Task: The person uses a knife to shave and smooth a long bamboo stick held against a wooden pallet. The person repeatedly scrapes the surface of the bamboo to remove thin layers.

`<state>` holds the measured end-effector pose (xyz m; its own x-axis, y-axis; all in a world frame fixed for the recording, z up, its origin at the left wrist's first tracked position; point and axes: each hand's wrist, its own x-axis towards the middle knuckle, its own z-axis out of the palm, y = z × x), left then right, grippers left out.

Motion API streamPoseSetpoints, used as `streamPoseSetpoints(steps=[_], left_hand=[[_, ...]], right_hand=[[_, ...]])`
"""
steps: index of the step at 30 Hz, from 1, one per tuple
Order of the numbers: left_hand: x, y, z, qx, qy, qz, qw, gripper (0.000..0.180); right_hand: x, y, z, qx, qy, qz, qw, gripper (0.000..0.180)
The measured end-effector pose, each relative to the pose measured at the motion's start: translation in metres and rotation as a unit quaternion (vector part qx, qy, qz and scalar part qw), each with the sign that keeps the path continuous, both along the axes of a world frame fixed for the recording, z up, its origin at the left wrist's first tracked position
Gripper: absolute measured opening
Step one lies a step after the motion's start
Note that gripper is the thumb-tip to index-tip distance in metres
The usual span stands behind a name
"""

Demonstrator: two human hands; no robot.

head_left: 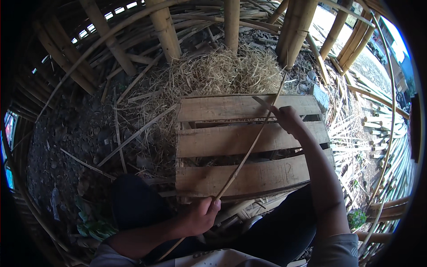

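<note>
A long thin bamboo strip (247,156) slants from my lap up across a slatted wooden table (242,178), its far end past the back edge. My left hand (199,216) is closed around its lower part, just off the table's near edge. Over the back right of the tabletop, my right hand (288,119) grips a knife (262,103) whose blade points to the left. The blade crosses the strip close to my fingers; whether its edge touches the strip I cannot tell. The knife's handle is hidden in my fist.
Behind the table lies a heap of pale shavings (222,71), with bamboo posts (231,26) beyond. Several bamboo poles (387,178) are stacked at the right. Loose strips (138,132) litter the dark ground at the left. My knees sit against the table's near side.
</note>
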<state>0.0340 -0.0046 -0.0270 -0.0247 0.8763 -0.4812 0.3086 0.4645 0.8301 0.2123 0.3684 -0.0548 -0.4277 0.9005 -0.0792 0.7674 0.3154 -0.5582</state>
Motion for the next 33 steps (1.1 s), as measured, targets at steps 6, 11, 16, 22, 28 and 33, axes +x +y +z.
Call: streamPoseSetpoints(steps=[6,11,16,22,28,33], left_hand=[[-0.004,0.008,0.013,0.000,0.044,0.014,0.999,0.041],[-0.007,0.015,-0.003,-0.096,-0.076,0.000,0.992,0.045],[-0.012,0.025,-0.010,-0.120,-0.212,0.066,0.967,0.044],[-0.015,0.031,-0.017,-0.097,-0.262,0.082,0.957,0.042],[-0.019,0.015,-0.050,0.041,-0.014,0.026,0.999,0.035],[-0.023,0.019,-0.021,0.088,0.180,-0.018,0.980,0.030]], right_hand=[[-0.026,-0.047,0.016,-0.183,0.015,-0.018,0.983,0.060],[-0.029,-0.060,0.014,-0.247,0.084,0.019,0.965,0.049],[-0.041,-0.091,0.032,-0.312,0.086,0.096,0.941,0.044],[-0.048,-0.106,0.027,-0.286,0.102,0.111,0.946,0.043],[-0.049,-0.093,0.042,-0.190,0.038,0.246,0.950,0.041],[-0.018,-0.047,0.011,-0.006,0.102,0.185,0.977,0.028]])
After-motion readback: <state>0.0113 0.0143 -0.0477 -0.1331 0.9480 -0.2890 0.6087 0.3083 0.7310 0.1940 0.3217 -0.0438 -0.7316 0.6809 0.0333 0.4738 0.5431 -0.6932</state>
